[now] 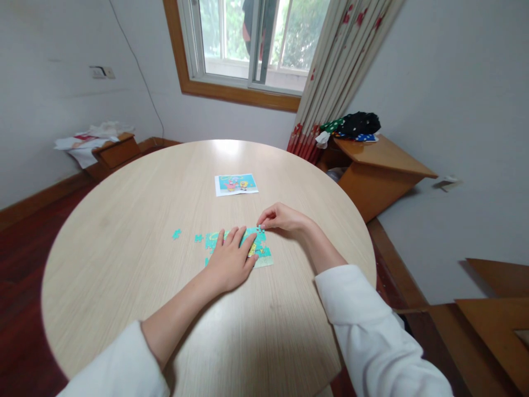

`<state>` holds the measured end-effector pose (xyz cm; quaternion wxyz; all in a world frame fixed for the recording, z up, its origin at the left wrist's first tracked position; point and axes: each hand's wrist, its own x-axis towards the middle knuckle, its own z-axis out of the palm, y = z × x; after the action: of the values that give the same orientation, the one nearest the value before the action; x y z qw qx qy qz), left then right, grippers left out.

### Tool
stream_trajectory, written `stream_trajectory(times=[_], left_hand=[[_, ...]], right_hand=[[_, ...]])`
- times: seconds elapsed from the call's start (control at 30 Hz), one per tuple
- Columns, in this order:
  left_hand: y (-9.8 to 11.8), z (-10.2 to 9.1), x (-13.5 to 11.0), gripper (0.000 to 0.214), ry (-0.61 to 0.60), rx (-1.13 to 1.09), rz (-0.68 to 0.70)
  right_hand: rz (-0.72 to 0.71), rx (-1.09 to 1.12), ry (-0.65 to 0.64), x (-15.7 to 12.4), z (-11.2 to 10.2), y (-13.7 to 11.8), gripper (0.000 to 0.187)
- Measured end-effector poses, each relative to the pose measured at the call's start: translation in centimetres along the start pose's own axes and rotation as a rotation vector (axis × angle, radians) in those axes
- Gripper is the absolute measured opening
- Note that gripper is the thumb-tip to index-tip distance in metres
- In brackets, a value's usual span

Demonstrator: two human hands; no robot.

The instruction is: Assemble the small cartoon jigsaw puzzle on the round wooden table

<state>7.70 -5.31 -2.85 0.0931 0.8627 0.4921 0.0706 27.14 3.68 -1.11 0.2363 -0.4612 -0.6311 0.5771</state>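
A partly joined jigsaw puzzle in turquoise and yellow lies on the round table, much of it covered by a hand. Flat across it rests my left hand, fingers spread and holding nothing. At the puzzle's far right corner, my right hand is closed in a pinch on a small turquoise puzzle piece, which touches or nearly touches its neighbours. Two loose pieces are to the left: one puzzle piece close beside the puzzle, another loose piece farther out.
Beyond the puzzle lies a printed cartoon picture on the pale wooden table. A wooden cabinet with a heap of cloth stands past the table's right side. Papers sit on a low wooden unit at the far left.
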Motion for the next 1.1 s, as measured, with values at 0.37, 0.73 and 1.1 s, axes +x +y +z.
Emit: stream_trajectory(times=[0.37,0.73,1.1], left_hand=[[-0.1,0.2,0.0,0.051,0.009,0.013,0.006],[0.0,-0.3,0.0,0.051,-0.024,0.014,-0.006],[0.2,-0.5,0.0,0.052,-0.053,0.037,-0.009]], right_hand=[[-0.01,-0.145,0.042,0.5,0.6,0.1,0.008],[-0.01,-0.393,0.094,0.4,1.0,-0.4,0.008],[0.007,-0.231,-0.046,0.1,-0.2,-0.1,0.021]])
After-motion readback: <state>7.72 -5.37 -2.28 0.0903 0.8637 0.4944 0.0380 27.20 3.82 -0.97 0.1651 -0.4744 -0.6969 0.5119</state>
